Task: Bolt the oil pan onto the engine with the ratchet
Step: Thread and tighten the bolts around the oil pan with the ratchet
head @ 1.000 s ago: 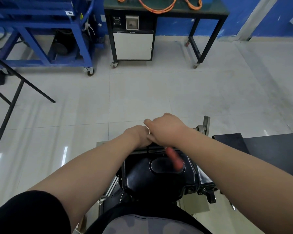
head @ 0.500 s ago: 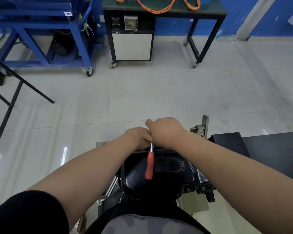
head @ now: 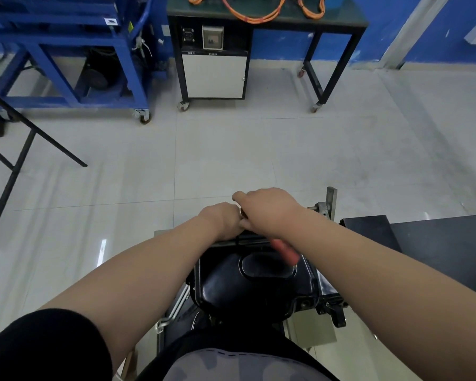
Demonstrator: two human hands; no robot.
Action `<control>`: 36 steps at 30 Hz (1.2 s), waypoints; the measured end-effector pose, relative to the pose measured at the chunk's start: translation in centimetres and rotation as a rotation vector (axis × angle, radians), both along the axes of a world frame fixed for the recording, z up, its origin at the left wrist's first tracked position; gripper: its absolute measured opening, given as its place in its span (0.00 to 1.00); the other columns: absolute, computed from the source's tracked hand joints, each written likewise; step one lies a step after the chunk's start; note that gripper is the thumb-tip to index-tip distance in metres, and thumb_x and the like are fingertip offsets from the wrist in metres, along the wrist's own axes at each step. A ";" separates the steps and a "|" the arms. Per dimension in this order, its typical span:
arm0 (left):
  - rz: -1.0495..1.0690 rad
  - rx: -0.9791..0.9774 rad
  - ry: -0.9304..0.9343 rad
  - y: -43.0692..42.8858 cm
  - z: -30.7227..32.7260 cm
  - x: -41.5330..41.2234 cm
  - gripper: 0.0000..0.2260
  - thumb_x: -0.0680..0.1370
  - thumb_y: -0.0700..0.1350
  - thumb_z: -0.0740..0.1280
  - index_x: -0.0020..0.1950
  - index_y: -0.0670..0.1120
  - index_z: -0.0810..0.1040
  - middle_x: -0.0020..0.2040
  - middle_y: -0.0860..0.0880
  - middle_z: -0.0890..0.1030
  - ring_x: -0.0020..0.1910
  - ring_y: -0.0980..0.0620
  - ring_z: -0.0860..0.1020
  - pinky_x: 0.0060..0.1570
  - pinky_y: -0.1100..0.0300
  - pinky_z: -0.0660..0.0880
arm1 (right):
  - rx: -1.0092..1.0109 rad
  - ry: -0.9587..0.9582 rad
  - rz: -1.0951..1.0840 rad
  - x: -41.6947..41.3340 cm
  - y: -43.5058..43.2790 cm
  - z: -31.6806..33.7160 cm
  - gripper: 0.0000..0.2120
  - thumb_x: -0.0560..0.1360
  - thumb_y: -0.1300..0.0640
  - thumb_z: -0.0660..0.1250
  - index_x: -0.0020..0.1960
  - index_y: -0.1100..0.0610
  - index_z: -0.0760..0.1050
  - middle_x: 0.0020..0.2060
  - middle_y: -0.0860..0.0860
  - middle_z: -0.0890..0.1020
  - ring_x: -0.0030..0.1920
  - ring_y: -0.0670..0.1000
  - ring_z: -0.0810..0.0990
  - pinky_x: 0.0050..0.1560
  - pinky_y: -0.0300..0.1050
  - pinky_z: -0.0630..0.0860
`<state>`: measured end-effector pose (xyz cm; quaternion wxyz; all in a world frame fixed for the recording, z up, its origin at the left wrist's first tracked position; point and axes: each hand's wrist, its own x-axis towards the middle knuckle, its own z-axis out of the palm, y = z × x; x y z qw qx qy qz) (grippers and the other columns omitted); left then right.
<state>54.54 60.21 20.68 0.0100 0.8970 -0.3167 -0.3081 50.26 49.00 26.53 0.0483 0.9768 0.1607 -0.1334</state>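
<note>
The black oil pan (head: 248, 287) sits on the engine right below me, bottom up. My right hand (head: 267, 210) grips the ratchet (head: 285, 250) at the pan's far edge. Its red handle sticks out from under my wrist, slanting toward me and to the right. My left hand (head: 221, 220) is curled against the right one at the ratchet's head end. Both hands hide the head and the bolt under it.
A metal stand bracket (head: 327, 204) rises just right of my hands. A black tabletop (head: 437, 243) lies at the right. Across the tiled floor stand a blue wheeled frame (head: 66, 50), a black bench with orange cables (head: 259, 17), and slanted black legs (head: 17, 149).
The red handle pointed toward me half a second ago and has now swung back to the right, as it was a second ago. Both hands stay at the pan's far edge.
</note>
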 end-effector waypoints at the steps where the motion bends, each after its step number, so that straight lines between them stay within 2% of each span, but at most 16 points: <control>1: -0.002 -0.021 -0.010 -0.2 0.1 -0.1 0.15 0.78 0.48 0.54 0.58 0.46 0.75 0.57 0.46 0.79 0.55 0.46 0.76 0.53 0.54 0.72 | -0.009 -0.042 0.067 0.1 -0.1 0.0 0.16 0.75 0.53 0.60 0.62 0.55 0.67 0.51 0.53 0.77 0.51 0.56 0.75 0.42 0.47 0.66; 3: 0.017 -0.061 -0.041 -0.3 0.0 0.0 0.17 0.78 0.50 0.53 0.60 0.47 0.76 0.56 0.46 0.79 0.55 0.46 0.76 0.52 0.54 0.72 | -0.013 -0.090 0.152 0.3 -0.4 0.4 0.17 0.75 0.57 0.60 0.64 0.55 0.67 0.53 0.53 0.75 0.54 0.56 0.72 0.49 0.48 0.67; 5: 0.047 -0.050 -0.052 0.0 -0.2 0.0 0.17 0.78 0.52 0.52 0.55 0.47 0.76 0.54 0.46 0.79 0.51 0.46 0.76 0.46 0.56 0.69 | -0.021 -0.101 0.138 0.4 -0.4 0.6 0.16 0.75 0.55 0.60 0.62 0.56 0.68 0.53 0.54 0.75 0.54 0.56 0.73 0.51 0.49 0.67; 7: 0.039 0.005 -0.030 0.3 -0.5 -0.1 0.15 0.76 0.51 0.52 0.50 0.48 0.75 0.52 0.46 0.79 0.46 0.46 0.74 0.43 0.56 0.68 | -0.043 -0.106 0.106 0.1 -0.2 0.2 0.16 0.76 0.50 0.60 0.60 0.57 0.67 0.49 0.53 0.79 0.48 0.56 0.76 0.45 0.48 0.65; 10: 0.057 0.042 -0.034 0.4 -0.8 -0.4 0.13 0.74 0.49 0.53 0.50 0.48 0.75 0.49 0.49 0.79 0.43 0.48 0.74 0.40 0.57 0.69 | 0.010 0.008 -0.054 -0.4 0.2 -0.5 0.21 0.77 0.42 0.57 0.59 0.57 0.67 0.46 0.53 0.81 0.42 0.57 0.77 0.39 0.46 0.63; 12: 0.071 0.023 -0.035 0.4 -0.9 -0.2 0.12 0.75 0.48 0.53 0.51 0.48 0.74 0.52 0.48 0.79 0.48 0.48 0.76 0.45 0.56 0.72 | 0.063 -0.008 -0.099 -0.4 0.5 -0.6 0.21 0.77 0.43 0.58 0.62 0.57 0.66 0.46 0.53 0.81 0.47 0.57 0.78 0.39 0.46 0.64; 15: -0.004 -0.013 0.006 0.3 -0.5 0.2 0.19 0.77 0.51 0.51 0.62 0.49 0.74 0.61 0.48 0.77 0.60 0.47 0.74 0.60 0.50 0.70 | 0.011 -0.128 0.082 -0.2 0.4 -0.3 0.19 0.75 0.55 0.60 0.65 0.55 0.64 0.51 0.52 0.79 0.54 0.56 0.73 0.50 0.48 0.67; 18: -0.020 -0.023 0.026 0.2 -0.3 0.4 0.22 0.76 0.54 0.48 0.65 0.52 0.72 0.63 0.48 0.76 0.60 0.47 0.73 0.61 0.49 0.70 | -0.060 -0.158 0.174 -0.1 0.3 0.5 0.22 0.73 0.62 0.60 0.67 0.55 0.64 0.55 0.52 0.75 0.57 0.56 0.70 0.56 0.48 0.66; 21: 0.046 -0.026 0.002 0.4 -0.6 0.2 0.20 0.77 0.52 0.50 0.62 0.50 0.74 0.59 0.48 0.78 0.57 0.46 0.75 0.57 0.51 0.72 | -0.061 -0.169 0.146 0.1 0.6 0.5 0.17 0.75 0.58 0.59 0.64 0.56 0.66 0.52 0.52 0.77 0.53 0.55 0.73 0.51 0.48 0.65; 23: 0.049 -0.011 -0.002 0.5 -0.7 0.0 0.15 0.77 0.49 0.52 0.54 0.48 0.75 0.55 0.47 0.79 0.53 0.46 0.76 0.51 0.54 0.72 | -0.058 -0.129 0.066 0.1 0.8 0.4 0.15 0.76 0.52 0.58 0.60 0.57 0.67 0.47 0.53 0.80 0.44 0.56 0.75 0.44 0.48 0.63; 25: 0.006 0.010 0.004 0.4 -0.6 -0.1 0.09 0.77 0.46 0.54 0.49 0.47 0.73 0.54 0.46 0.79 0.53 0.47 0.76 0.52 0.55 0.72 | -0.038 -0.049 -0.002 -0.2 1.1 0.1 0.15 0.76 0.50 0.58 0.58 0.58 0.66 0.43 0.54 0.81 0.37 0.56 0.73 0.40 0.47 0.61; 26: -0.020 0.001 0.003 0.3 -0.6 0.0 0.10 0.77 0.45 0.54 0.50 0.46 0.73 0.56 0.46 0.79 0.54 0.47 0.76 0.54 0.55 0.72 | -0.018 -0.038 -0.011 -0.3 1.1 0.0 0.16 0.75 0.51 0.58 0.59 0.58 0.66 0.45 0.54 0.81 0.39 0.57 0.74 0.40 0.47 0.62; 28: -0.035 -0.043 0.009 0.2 -0.4 0.2 0.15 0.78 0.48 0.54 0.60 0.46 0.74 0.60 0.47 0.77 0.58 0.47 0.75 0.59 0.52 0.71 | -0.003 -0.075 0.051 -0.3 1.0 0.0 0.17 0.75 0.55 0.59 0.63 0.56 0.66 0.50 0.52 0.80 0.49 0.56 0.75 0.45 0.48 0.65; 30: -0.030 -0.068 0.009 0.2 0.0 0.4 0.17 0.78 0.51 0.53 0.63 0.48 0.74 0.61 0.47 0.77 0.59 0.48 0.74 0.60 0.52 0.70 | -0.014 -0.101 0.118 0.1 0.6 0.5 0.18 0.74 0.59 0.59 0.64 0.55 0.66 0.53 0.51 0.78 0.54 0.55 0.72 0.50 0.48 0.66; 33: 0.032 -0.101 0.020 0.2 0.2 0.5 0.17 0.77 0.51 0.54 0.61 0.48 0.75 0.57 0.48 0.79 0.56 0.48 0.75 0.57 0.53 0.71 | -0.035 -0.119 0.130 0.5 0.6 0.9 0.17 0.74 0.58 0.60 0.63 0.56 0.67 0.52 0.52 0.78 0.53 0.56 0.74 0.50 0.49 0.65; 36: 0.083 -0.035 0.025 0.5 0.3 0.2 0.12 0.77 0.49 0.54 0.51 0.47 0.75 0.48 0.48 0.77 0.45 0.49 0.72 0.46 0.57 0.69 | -0.031 -0.076 0.091 0.5 0.8 0.3 0.14 0.75 0.52 0.60 0.58 0.56 0.67 0.47 0.51 0.80 0.47 0.55 0.78 0.42 0.47 0.62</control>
